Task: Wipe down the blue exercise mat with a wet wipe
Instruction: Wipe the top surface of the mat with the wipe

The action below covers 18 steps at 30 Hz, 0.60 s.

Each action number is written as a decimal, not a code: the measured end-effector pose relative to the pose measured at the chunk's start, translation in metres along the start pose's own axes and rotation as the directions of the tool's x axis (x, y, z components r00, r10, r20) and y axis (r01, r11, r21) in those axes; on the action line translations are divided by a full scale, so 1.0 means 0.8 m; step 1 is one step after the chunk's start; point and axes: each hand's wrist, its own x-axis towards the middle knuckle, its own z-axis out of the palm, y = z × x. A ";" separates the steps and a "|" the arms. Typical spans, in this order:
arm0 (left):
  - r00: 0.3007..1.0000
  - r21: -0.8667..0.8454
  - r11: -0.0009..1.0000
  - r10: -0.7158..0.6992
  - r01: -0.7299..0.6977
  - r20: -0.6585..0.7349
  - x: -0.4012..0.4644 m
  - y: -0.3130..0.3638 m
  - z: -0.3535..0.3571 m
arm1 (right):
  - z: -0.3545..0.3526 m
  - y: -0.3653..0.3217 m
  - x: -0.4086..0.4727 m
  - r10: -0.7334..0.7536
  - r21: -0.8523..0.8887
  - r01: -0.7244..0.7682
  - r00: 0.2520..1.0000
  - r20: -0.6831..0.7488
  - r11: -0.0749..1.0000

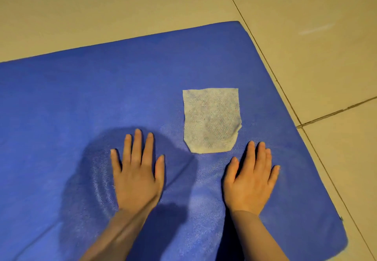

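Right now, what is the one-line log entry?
left hand flat on blue exercise mat | right hand flat on mat | wet wipe unheld, spread ahead

Bare mat [71, 97] lay open all around the wipe [211, 119]; only the flat left hand [136, 171] and right hand [250, 181] lay near it.

Left hand [137, 176]: bare, no ring or watch.
Right hand [250, 183]: bare, short nails.
Forearms: bare, no sleeves in view.
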 end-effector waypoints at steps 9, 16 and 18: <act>0.998 0.069 0.997 0.044 -0.040 -0.052 0.002 0.000 0.006 | -0.041 -0.067 0.070 -0.231 0.417 0.170 0.968 0.099 0.893; 0.986 0.067 0.996 0.075 -0.066 -0.148 -0.002 -0.005 0.014 | 0.037 -0.091 0.146 -0.525 0.076 0.521 0.828 0.196 0.850; 0.985 0.098 0.993 0.077 -0.062 -0.152 -0.002 -0.004 0.015 | 0.025 -0.022 0.205 -0.402 -0.002 0.409 0.898 0.181 0.913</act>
